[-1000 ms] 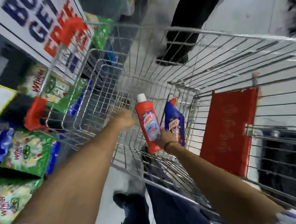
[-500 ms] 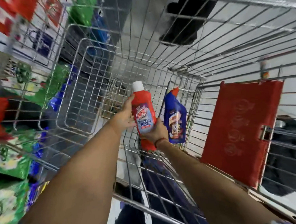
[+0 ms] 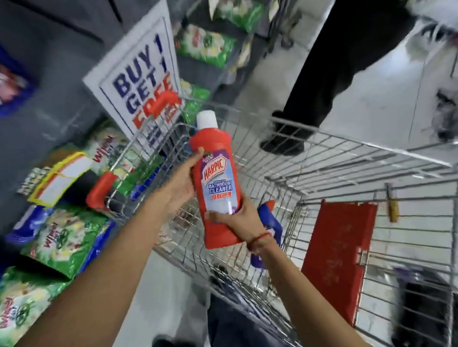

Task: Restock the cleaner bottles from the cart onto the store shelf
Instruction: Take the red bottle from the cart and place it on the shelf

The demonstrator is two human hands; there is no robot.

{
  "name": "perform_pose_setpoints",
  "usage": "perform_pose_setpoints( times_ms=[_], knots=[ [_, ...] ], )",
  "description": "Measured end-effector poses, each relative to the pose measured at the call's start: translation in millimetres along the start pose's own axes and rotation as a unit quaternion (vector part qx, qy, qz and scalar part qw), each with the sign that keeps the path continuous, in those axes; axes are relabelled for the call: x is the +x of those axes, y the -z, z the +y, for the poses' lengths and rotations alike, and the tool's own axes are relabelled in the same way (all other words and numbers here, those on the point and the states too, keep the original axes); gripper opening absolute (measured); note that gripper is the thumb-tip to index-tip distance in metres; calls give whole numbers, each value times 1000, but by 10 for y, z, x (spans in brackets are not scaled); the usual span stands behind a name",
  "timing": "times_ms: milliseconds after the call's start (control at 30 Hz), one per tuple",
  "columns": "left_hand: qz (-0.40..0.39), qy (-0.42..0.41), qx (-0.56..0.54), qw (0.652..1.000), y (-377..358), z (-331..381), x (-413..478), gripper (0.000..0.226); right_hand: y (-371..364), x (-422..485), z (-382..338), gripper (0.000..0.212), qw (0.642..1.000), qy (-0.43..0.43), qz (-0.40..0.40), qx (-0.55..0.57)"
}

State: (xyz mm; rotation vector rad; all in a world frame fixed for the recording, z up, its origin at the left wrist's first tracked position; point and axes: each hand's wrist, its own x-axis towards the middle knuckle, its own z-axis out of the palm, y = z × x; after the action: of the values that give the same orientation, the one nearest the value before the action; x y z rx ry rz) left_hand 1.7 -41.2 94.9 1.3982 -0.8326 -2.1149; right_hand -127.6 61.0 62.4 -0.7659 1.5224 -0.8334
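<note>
Hands both grip one red Harpic bathroom cleaner bottle point(image 3: 216, 190) above the wire cart point(image 3: 357, 164): my left hand point(image 3: 181, 182) wraps its upper side, my right hand point(image 3: 243, 221) clasps its base. My right wrist mostly hides a blue bottle point(image 3: 273, 224) behind. White cap, pale label, upright.

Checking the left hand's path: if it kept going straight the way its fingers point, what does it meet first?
Nothing new: the left hand already presses the red cleaner bottle, which the right hand also holds. Past it, likely only the cart's wire side, though depth is unclear.
</note>
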Motion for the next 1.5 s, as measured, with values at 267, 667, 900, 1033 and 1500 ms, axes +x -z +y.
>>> perform_pose_setpoints(
  times_ms=[267,667,900,1033,1500],
  knots=[
    [87,-179,-102,975,429,516,-1258,31,-744,-477,-721,58,984,154,-78,-52],
    [324,-368,-172,854,1724,-2,-3674,32,-2712,-1621,-924,62,892,282,-320,-152],
    [447,-465,-79,760,2349,-754,-5105,41,-4028,-2580,-811,75,783,354,-453,-238],
    [507,-494,-59,704,2809,-1013,-5720,34,-4853,-3011,-756,74,729,396,-488,-269],
    [573,-465,-8,675,3932,-1313,-6389,14,-6226,-3486,-588,73,740,402,-467,-268]
  ],
)
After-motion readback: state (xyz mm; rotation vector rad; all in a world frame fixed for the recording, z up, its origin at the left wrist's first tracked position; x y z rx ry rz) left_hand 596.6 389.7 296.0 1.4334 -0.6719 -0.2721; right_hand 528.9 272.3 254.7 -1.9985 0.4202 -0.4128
